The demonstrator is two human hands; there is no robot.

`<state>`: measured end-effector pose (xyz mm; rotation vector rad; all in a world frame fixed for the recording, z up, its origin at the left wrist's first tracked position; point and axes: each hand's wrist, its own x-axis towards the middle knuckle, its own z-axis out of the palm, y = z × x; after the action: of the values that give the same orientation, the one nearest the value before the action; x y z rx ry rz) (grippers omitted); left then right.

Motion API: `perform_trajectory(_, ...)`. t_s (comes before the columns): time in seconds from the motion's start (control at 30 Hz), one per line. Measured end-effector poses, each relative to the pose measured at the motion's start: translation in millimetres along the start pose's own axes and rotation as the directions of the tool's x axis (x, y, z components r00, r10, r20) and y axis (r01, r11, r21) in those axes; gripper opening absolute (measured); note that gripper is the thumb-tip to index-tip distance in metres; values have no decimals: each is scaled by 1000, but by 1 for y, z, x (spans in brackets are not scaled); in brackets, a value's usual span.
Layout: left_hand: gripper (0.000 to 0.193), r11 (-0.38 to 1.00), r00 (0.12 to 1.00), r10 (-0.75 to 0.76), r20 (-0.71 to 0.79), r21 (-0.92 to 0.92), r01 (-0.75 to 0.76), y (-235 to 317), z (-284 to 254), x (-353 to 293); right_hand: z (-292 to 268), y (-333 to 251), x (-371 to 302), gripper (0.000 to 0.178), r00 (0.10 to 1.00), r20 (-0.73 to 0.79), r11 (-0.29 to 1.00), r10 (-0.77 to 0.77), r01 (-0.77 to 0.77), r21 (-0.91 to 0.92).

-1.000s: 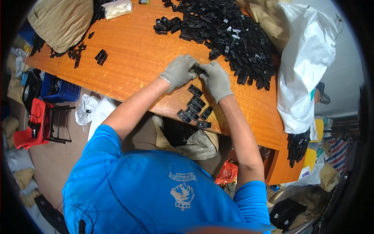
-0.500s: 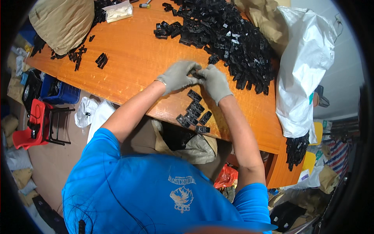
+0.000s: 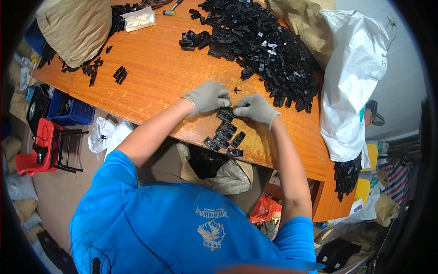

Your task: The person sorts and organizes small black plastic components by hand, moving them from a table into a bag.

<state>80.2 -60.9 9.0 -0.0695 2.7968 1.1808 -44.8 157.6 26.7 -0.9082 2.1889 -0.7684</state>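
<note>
Both my hands wear grey gloves and meet over the wooden table. My left hand [image 3: 208, 98] has its fingers curled down onto the far end of a black plastic part [image 3: 224, 113]. From the other side my right hand [image 3: 258, 109] pinches at the same part's edge, with thumb and fingertips together; the fingertips partly hide it. Toward the table's front edge, several similar black plastic parts [image 3: 223, 133] lie in a loose row. A small black cross-shaped piece [image 3: 237, 90] lies just beyond my hands.
A big heap of black parts [image 3: 273, 59] covers the back right, beside a white sack [image 3: 353, 82]. A brown paper sack [image 3: 75, 29] stands at the left, with a clear bag [image 3: 138, 19] and a hammer [image 3: 171, 9] behind. Below the front edge hangs an open sack [image 3: 237, 177].
My hands have come nearer to me, from beyond the row down to its farthest part, and moved slightly apart. The small cross-shaped piece now shows on the table.
</note>
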Motion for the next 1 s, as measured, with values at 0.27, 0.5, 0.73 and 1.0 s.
perform_trajectory(0.27, 38, 904, 841, 34, -540, 375, 204, -37, -47, 66, -17, 6, 48, 22, 846, -437, 862, -307, 52, -505)
perform_trajectory(0.5, 27, 892, 885, -20, -465, 392, 226, -48, -45, 81, -7, 2, 62, 18, 867, -403, 796, -292, -13, -605)
perform_trajectory(0.73, 24, 916, 935, 169, -312, 400, -32, -8, 5, 49, 11, 5, 22, 27, 892, -398, 879, -215, -1, -477)
perform_trajectory(1.0, 27, 985, 981, 53, -186, 174, -20, 4, 8, 33, 6, 15, -14, 31, 919, -331, 941, -215, 104, -322)
